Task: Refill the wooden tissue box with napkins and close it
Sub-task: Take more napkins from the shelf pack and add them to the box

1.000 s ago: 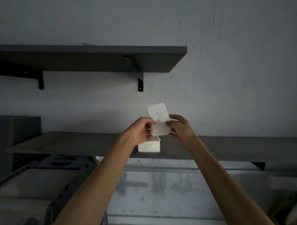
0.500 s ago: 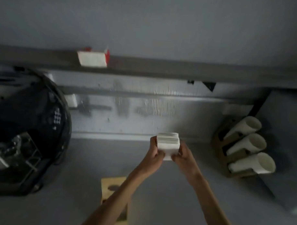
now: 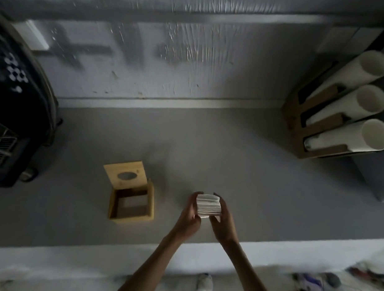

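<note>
Napkins (image 3: 207, 208), a thick white stack with the folded edges showing, sit pressed between both hands above the grey counter (image 3: 240, 168), to the right of the wooden box (image 3: 131, 205) and clearly apart from it. The left hand (image 3: 189, 217) is curled against the stack's left side with its fingertips reaching the far top corner, and the right hand (image 3: 222, 220) closes on the right side in the same way, so the stack is held by the two together and does not touch the counter. The box stands open on the counter with a bare, shadowed inside; its lid (image 3: 126, 174) (a flat panel with an oval hole in it) is tipped back from the far edge of the box. Far to the right of the box, against the back wall (image 3: 168, 57), a brown holder (image 3: 304, 136) carries three white tubes (image 3: 362, 103) lying on a slant with their open ends toward the camera. To the left of the box a dark machine (image 3: 11, 108) with a wire grille fills the edge of the view; what it is cannot be told. Near the bottom, below the counter's pale front edge, a shoe (image 3: 204, 282) shows on the floor.
</note>
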`<state>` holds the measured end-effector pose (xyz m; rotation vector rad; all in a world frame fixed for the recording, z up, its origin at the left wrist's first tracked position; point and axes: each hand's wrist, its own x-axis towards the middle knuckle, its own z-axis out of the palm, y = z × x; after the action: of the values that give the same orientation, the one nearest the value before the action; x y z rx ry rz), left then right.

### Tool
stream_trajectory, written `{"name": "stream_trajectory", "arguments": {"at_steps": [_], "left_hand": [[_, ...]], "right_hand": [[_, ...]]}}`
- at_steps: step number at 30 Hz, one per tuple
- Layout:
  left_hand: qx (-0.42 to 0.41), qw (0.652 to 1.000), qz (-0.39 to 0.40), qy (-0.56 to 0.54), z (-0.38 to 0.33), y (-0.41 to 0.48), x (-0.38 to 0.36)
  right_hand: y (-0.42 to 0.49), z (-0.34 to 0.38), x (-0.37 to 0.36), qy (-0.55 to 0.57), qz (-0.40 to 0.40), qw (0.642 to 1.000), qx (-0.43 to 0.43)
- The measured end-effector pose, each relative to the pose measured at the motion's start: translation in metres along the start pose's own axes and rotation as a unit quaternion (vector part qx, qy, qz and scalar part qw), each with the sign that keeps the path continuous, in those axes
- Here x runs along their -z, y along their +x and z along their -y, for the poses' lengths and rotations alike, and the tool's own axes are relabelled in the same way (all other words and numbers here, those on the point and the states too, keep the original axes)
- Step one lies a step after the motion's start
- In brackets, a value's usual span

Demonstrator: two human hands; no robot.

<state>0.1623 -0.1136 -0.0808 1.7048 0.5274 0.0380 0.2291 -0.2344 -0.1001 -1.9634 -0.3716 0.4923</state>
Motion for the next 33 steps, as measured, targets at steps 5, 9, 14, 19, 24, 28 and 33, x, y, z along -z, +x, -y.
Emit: {"name": "stream_trajectory", "arguments": {"at_steps": [5,9,14,19,24,28,33], "left_hand": [[0.029,0.999,0.021,-0.029,0.009,0.0,-0.004],[0.036,0.998,0.034,-0.027,0.013,0.004,-0.001],[0.034,0.999,0.04,0.004,0.013,0.0,0.002],[-0.047,0.993,0.008,0.107,0.011,0.001,0.005],[-0.166,0.883,0.011,0.439,-0.012,0.011,0.013],[-0.18,0.808,0.063,0.557,-0.011,0.015,-0.006],[-0.165,0.827,0.066,0.534,0.015,0.009,-0.007]], "right_hand": [[-0.008,-0.009,-0.014,0.041,0.02,0.999,-0.006],[-0.007,-0.008,-0.02,0.074,0.018,0.997,-0.01],[-0.008,-0.006,-0.02,0.086,0.015,0.996,-0.003],[-0.005,-0.008,-0.017,0.073,0.004,0.997,0.002],[-0.011,-0.008,0.012,0.012,-0.008,1.0,0.017],[-0.017,-0.014,0.017,-0.068,-0.006,0.997,0.047],[-0.026,-0.025,0.015,-0.083,-0.042,0.996,-0.009]]}}
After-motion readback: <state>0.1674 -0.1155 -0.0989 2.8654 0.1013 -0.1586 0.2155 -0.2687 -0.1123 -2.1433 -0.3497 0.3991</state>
